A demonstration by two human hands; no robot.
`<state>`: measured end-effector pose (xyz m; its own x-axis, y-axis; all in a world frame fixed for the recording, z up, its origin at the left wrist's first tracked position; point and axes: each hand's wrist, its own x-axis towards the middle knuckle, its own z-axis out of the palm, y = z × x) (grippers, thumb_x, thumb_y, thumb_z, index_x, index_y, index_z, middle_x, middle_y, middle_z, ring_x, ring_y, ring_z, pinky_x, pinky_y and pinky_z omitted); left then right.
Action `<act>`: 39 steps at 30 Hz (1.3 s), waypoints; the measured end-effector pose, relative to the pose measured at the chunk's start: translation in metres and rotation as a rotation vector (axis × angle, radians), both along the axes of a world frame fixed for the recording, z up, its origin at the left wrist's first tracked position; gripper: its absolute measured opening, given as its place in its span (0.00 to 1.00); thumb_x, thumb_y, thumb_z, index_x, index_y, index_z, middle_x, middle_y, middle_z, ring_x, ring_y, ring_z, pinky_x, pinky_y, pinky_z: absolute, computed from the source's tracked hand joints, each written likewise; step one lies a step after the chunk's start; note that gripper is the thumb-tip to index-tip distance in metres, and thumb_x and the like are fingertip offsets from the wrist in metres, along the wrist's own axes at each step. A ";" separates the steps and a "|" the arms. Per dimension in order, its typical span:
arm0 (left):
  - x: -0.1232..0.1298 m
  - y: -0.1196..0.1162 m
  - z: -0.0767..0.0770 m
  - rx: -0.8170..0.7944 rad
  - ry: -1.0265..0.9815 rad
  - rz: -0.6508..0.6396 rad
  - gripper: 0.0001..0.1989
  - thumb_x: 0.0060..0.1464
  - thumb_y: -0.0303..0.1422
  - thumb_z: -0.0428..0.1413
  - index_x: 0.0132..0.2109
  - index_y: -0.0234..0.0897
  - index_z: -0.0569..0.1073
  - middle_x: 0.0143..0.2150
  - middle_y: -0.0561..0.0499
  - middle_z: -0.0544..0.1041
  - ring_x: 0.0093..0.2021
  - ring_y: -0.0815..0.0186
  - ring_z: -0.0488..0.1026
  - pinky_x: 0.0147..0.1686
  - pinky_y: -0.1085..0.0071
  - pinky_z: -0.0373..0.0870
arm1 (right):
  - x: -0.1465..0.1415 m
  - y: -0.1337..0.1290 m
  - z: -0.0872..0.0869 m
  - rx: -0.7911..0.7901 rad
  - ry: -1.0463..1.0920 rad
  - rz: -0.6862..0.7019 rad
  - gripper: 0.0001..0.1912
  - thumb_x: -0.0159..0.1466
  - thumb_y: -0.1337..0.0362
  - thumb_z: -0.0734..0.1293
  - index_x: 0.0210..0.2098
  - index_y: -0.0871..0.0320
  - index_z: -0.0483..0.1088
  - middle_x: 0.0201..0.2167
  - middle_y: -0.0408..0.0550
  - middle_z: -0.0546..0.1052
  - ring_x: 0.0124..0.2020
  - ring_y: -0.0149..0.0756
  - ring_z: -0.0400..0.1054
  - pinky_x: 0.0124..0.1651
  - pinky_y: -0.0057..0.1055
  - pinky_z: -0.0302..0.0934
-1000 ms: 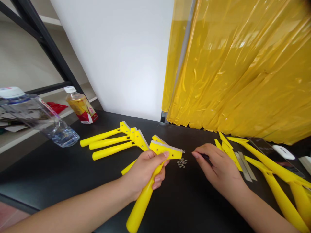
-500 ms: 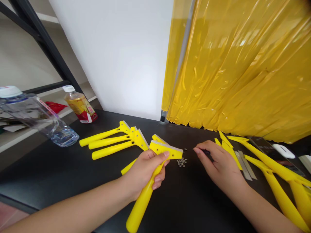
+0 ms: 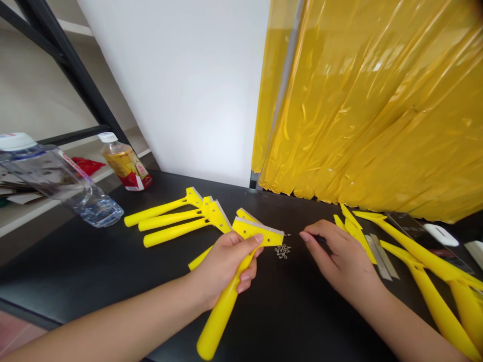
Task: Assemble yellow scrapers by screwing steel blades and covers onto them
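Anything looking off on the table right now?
A clear plastic water bottle lies on its side at the left end of the black work table, water pooled at its base. Small loose metal screws also sit scattered on the bare tabletop, just beside the yellow plastic scraper in the left hand.

Nothing legible, the bottle label point(image 3: 73, 166) seemingly too blurred

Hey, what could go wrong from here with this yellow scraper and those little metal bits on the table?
The bare steel edge of the yellow scraper in the left hand sits close to the right hand, so a slip might nick its fingertips. The loose fasteners lie right beside the scraper, and a bump could scatter them across the black table. Loose blades also lie near the right hand and might cut it.
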<state>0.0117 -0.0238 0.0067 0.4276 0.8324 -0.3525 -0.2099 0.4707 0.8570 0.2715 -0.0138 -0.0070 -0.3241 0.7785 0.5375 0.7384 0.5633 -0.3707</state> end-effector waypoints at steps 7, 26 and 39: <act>-0.001 0.000 -0.001 0.006 0.004 -0.007 0.19 0.66 0.46 0.57 0.31 0.39 0.66 0.13 0.59 0.62 0.12 0.75 0.54 0.14 0.79 0.52 | -0.001 0.000 0.000 0.002 0.004 0.019 0.02 0.73 0.63 0.65 0.42 0.53 0.69 0.36 0.46 0.76 0.36 0.39 0.69 0.40 0.38 0.63; 0.000 0.000 0.000 0.008 0.012 0.006 0.19 0.64 0.47 0.58 0.31 0.39 0.66 0.13 0.59 0.62 0.12 0.75 0.54 0.14 0.78 0.51 | 0.000 0.002 0.001 0.018 -0.019 0.006 0.04 0.73 0.62 0.65 0.41 0.53 0.70 0.35 0.46 0.76 0.35 0.40 0.71 0.40 0.38 0.63; 0.000 0.000 -0.001 -0.001 0.021 0.012 0.19 0.64 0.46 0.58 0.31 0.39 0.66 0.13 0.59 0.62 0.12 0.75 0.54 0.14 0.78 0.52 | 0.003 0.000 0.007 0.041 -0.014 -0.008 0.01 0.73 0.63 0.66 0.42 0.53 0.70 0.35 0.46 0.76 0.35 0.39 0.71 0.39 0.37 0.64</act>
<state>0.0116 -0.0237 0.0054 0.4103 0.8371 -0.3619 -0.1972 0.4688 0.8610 0.2746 -0.0136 0.0001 -0.3262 0.7583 0.5644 0.7479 0.5722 -0.3365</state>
